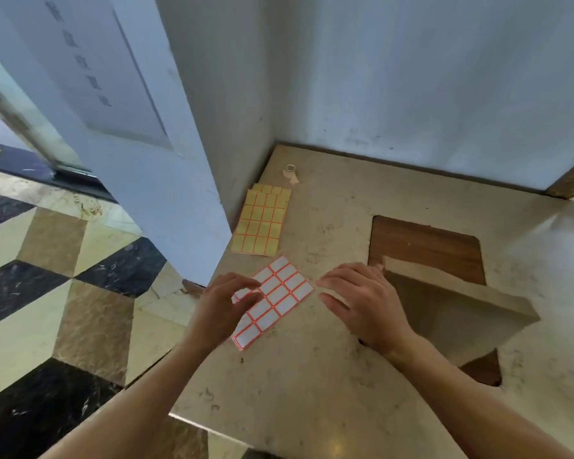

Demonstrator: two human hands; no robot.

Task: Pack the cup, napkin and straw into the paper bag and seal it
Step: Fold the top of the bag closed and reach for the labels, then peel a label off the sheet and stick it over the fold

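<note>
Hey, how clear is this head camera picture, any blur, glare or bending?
Head view: soft overall; wide-angle bends the wall edges; mild sheen on the counter at the near edge; left hand slightly blurred over the white label sheet; right hand sharper beside the paper bag.

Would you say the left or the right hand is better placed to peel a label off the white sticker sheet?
Probably the left hand: its fingertips already rest on the white sticker sheet, while the right hand sits beside it, against the paper bag.
</note>
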